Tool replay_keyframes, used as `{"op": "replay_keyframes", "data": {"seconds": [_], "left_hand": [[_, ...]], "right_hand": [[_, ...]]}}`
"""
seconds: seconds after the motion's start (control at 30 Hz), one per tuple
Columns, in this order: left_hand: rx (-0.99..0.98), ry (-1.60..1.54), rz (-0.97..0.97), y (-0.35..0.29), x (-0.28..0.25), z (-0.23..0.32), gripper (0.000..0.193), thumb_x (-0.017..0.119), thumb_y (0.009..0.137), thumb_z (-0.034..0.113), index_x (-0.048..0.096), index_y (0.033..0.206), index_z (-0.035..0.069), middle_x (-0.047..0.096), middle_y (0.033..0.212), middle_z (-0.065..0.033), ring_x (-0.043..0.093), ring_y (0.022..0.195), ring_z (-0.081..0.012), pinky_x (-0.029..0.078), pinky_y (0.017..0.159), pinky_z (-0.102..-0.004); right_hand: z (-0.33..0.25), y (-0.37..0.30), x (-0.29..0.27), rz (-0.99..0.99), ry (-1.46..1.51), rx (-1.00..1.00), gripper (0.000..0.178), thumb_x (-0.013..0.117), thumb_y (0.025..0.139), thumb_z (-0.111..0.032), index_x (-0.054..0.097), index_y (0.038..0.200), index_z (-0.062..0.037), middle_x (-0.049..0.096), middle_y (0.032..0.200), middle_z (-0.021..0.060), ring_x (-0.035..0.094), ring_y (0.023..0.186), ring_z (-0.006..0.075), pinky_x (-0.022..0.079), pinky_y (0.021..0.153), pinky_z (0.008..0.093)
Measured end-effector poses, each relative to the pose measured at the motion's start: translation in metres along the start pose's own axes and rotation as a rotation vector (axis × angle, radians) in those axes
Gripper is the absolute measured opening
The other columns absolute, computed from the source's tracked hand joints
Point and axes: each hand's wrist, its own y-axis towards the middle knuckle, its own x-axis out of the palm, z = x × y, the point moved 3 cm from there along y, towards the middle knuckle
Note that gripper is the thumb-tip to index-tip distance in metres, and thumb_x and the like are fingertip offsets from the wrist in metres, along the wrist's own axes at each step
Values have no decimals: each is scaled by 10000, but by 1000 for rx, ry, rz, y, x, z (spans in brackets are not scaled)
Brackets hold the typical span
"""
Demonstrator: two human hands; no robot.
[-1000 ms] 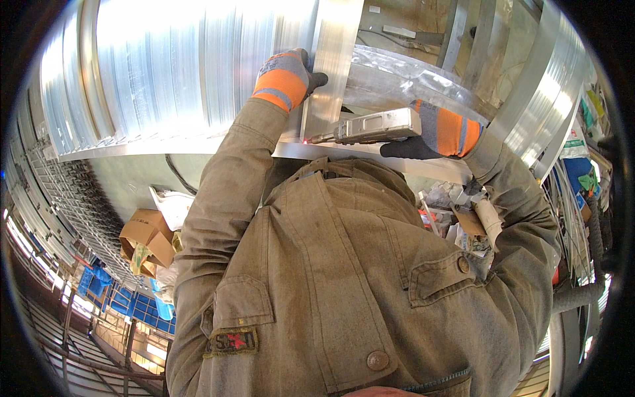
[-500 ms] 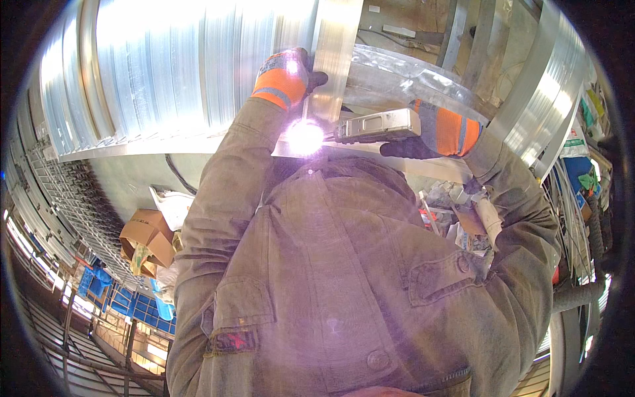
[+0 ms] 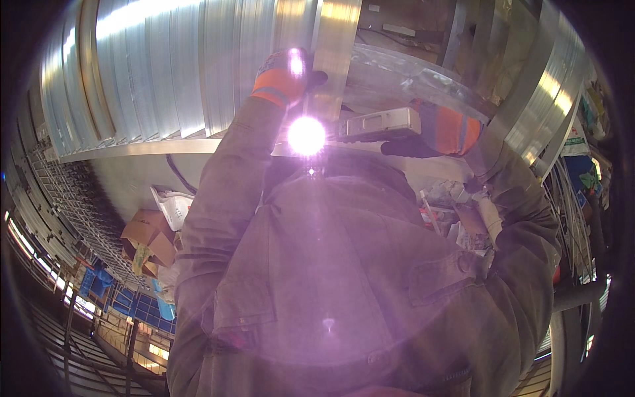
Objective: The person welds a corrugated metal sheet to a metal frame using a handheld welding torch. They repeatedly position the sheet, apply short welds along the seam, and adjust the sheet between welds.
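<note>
Metal strips (image 3: 165, 79) lie side by side across the left and upper middle of my remote view. Left hand (image 3: 280, 81), gloved, rests on their right-hand part; I can't tell whether its fingers grip or only press. Just below it, white glare (image 3: 306, 136). Next, a boxy metal tool (image 3: 382, 124), its right end grasped in the fingers of the gloved right hand (image 3: 446, 131). Risks, I judge: slack left pressure letting a strip shift; glare hiding a tool slip; possible heat reaching the left hand.
</note>
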Motion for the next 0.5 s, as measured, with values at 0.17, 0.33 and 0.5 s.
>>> {"op": "replay_keyframes", "data": {"seconds": [0.17,0.33,0.5], "left_hand": [[17,10,99,4,10,-9,541,942,860,504,764,1090,49,793,1000,-126,739,912,-298,603,874,-455],[21,57,111,5,11,-8,533,933,867,518,773,1085,59,803,1053,-138,762,968,-318,611,907,-477],[1,165,91,3,4,2,522,915,879,537,779,1067,70,801,1051,-143,764,981,-340,607,914,-497]], "right_hand": [[3,1,-1,10,-10,42,513,860,1019,-358,739,1417,-57,812,1274,155,782,1103,280,620,971,404],[4,-1,-4,10,-13,77,526,868,1010,-375,744,1409,-56,815,1262,152,783,1094,277,622,965,403],[4,-4,-6,11,-20,113,539,875,1000,-392,749,1401,-55,817,1250,150,784,1086,274,623,958,402]]}}
